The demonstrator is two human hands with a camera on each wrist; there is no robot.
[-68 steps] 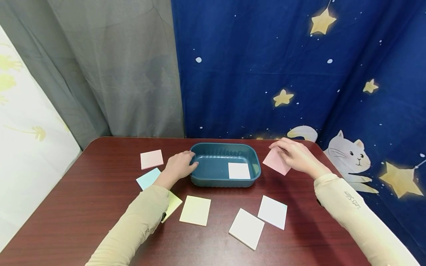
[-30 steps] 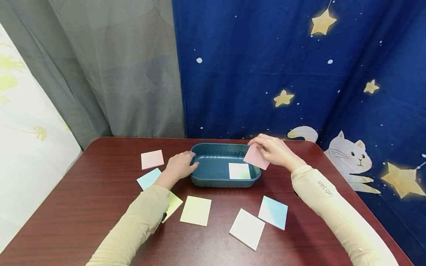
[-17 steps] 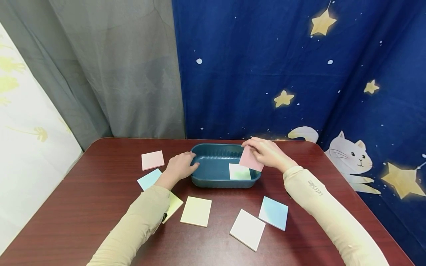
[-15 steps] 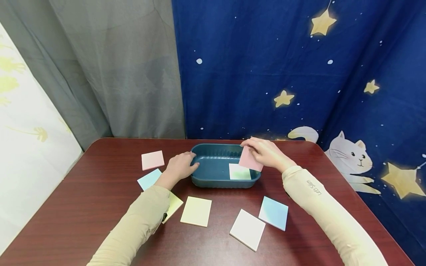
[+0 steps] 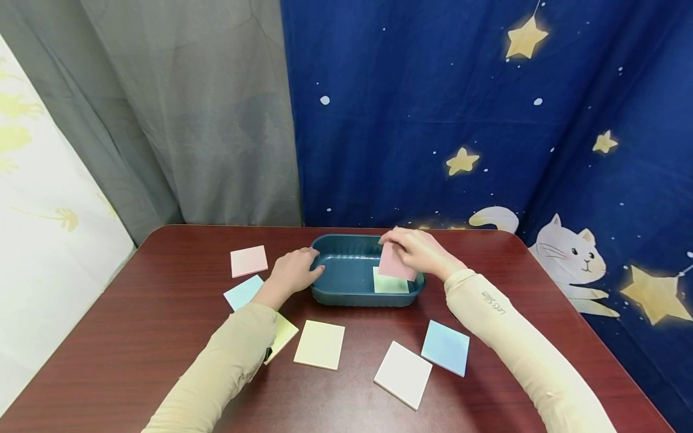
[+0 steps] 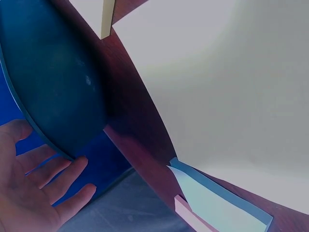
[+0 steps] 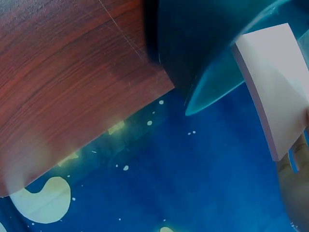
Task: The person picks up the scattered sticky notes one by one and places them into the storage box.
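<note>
My right hand (image 5: 419, 251) pinches a pink sticky note pad (image 5: 393, 264), held tilted over the right part of a dark teal plastic container (image 5: 360, 299). The right wrist view shows the thick edge of that pink pad (image 7: 275, 87) beside the container's wall (image 7: 193, 43). Inside, a pale green sticky note pad (image 5: 391, 285) lies flat, partly covered by the pink one. My left hand (image 5: 293, 270) holds the container's left end, its thumb at the rim. In the left wrist view, the fingers (image 6: 67, 179) lie along the outside of the rim (image 6: 41, 135).
To the left lie another pink pad (image 5: 249, 261), a light blue pad (image 5: 242, 291) and a yellow-green pad (image 5: 284, 337) partly under the left sleeve. Nearer me are a pale yellow pad (image 5: 319, 344), a white pad (image 5: 403, 375) and a blue pad (image 5: 446, 348). Curtains hang behind the table (image 5: 157, 300).
My right hand has carried the pink pad leftwards from beside the container to over its right part. The left hand has stayed at the container's left end.
</note>
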